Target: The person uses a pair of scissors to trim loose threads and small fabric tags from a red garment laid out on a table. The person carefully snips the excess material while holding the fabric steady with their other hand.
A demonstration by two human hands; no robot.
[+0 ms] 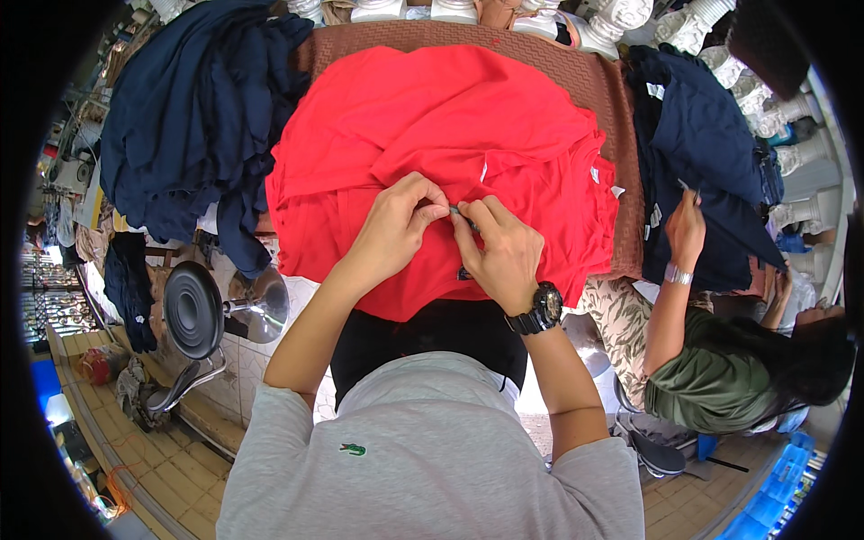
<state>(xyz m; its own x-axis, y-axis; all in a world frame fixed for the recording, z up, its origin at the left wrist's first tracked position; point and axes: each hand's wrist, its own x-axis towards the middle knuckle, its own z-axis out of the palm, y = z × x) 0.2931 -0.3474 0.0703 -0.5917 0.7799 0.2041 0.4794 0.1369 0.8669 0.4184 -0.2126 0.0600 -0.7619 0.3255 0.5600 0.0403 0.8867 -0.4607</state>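
A heap of red cloth garments [387,117] lies spread over the table in front of me. My left hand [396,225] is closed above its near part, thumb and forefinger pinching what looks like a bit of the red cloth. Right beside those fingertips, my right hand [499,252] is closed around a small dark tool [455,209]. Most of that tool is hidden by my fingers, so its kind is unclear. A small dark patch [464,274] shows on the red cloth just under my right hand. White tags [595,175] stick out at the heap's right side.
Navy garments are piled at the left [198,117] and right [697,135] on the brown table cover [621,108]. At the right, a co-worker's hand [686,234] holds a small metal tool over the navy cloth. White balusters [621,18] line the far edge. A black round stool [193,309] stands at the left.
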